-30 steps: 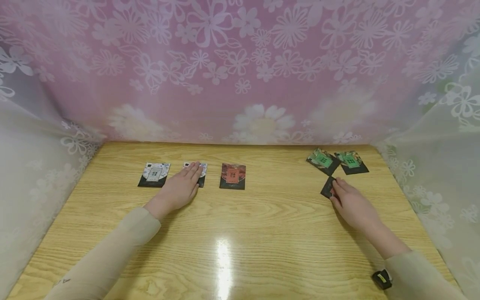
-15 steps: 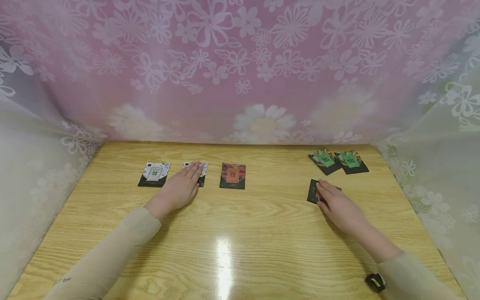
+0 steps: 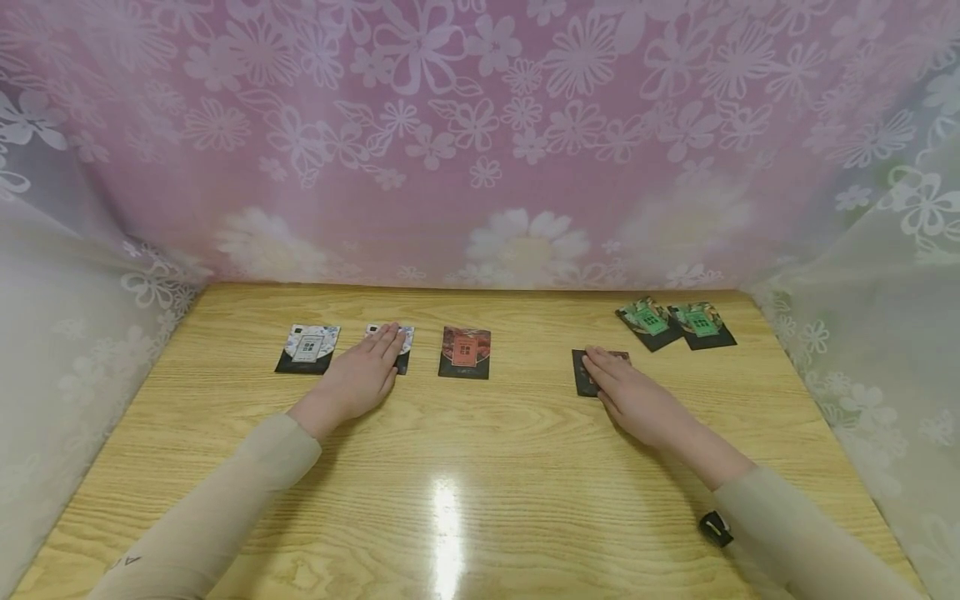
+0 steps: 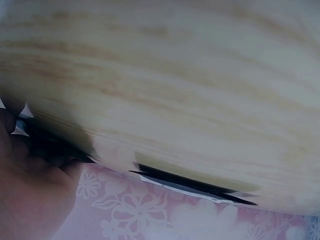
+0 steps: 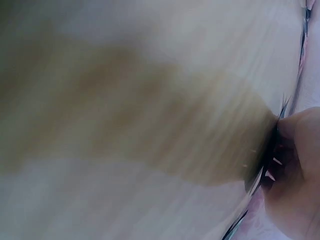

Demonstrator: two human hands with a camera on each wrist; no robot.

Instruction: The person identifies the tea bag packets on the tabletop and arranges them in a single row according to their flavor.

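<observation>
In the head view my left hand (image 3: 360, 375) rests flat, fingers straight, on a white-and-black sachet (image 3: 404, 358) and covers most of it. A matching white sachet (image 3: 306, 350) lies to its left, and a red-and-black sachet (image 3: 464, 353) to its right. Further right, my right hand (image 3: 641, 400) lies with extended fingers over another dark sachet (image 3: 584, 377), whose red part is mostly covered. The right wrist view shows this hand (image 5: 297, 170) at the dark sachet's edge; the left wrist view shows the other hand (image 4: 35, 190) over its sachet.
Two green-and-black sachets (image 3: 649, 322) (image 3: 702, 325) touch at the back right of the wooden table (image 3: 360, 517). A floral curtain (image 3: 480, 167) hangs behind the table's far edge and at both sides. A small black device (image 3: 715, 529) is beside my right sleeve.
My right hand has moved left with the dark sachet, away from the green ones, and the sachet has turned straighter. My left hand has stayed on its white sachet.
</observation>
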